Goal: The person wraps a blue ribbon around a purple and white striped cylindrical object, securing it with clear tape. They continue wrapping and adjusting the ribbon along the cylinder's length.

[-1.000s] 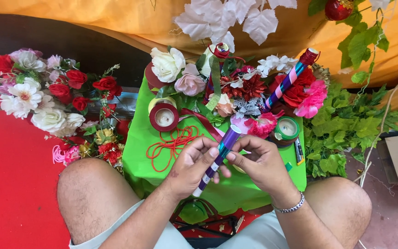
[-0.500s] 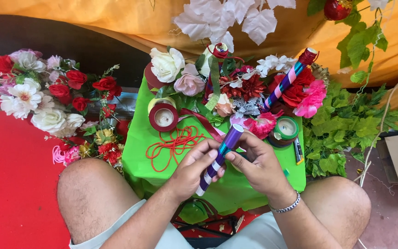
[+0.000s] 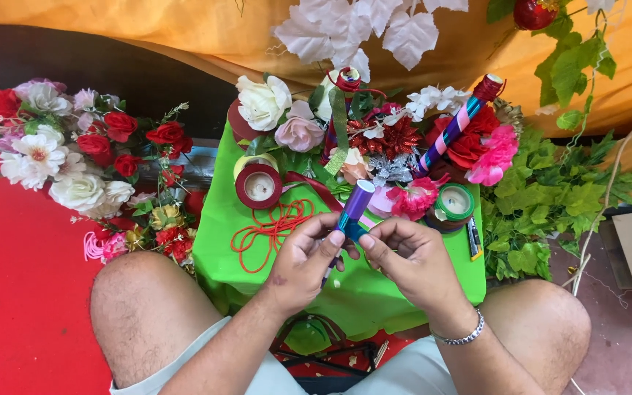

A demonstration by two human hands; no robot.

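green cloth (image 3: pixel 374 292) | red tape roll (image 3: pixel 259 186) | hands (image 3: pixel 360 256) grip purple stick (image 3: pixel 351 213)

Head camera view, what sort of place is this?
Probably a floor-level craft or decoration workspace. Fake flowers lie heaped beside a green cloth bearing ribbon rolls, and both hands, left and right, hold a stick wrapped in ribbon.

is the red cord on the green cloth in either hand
No, the red cord lies loose on the green cloth; both hands grip a purple stick.
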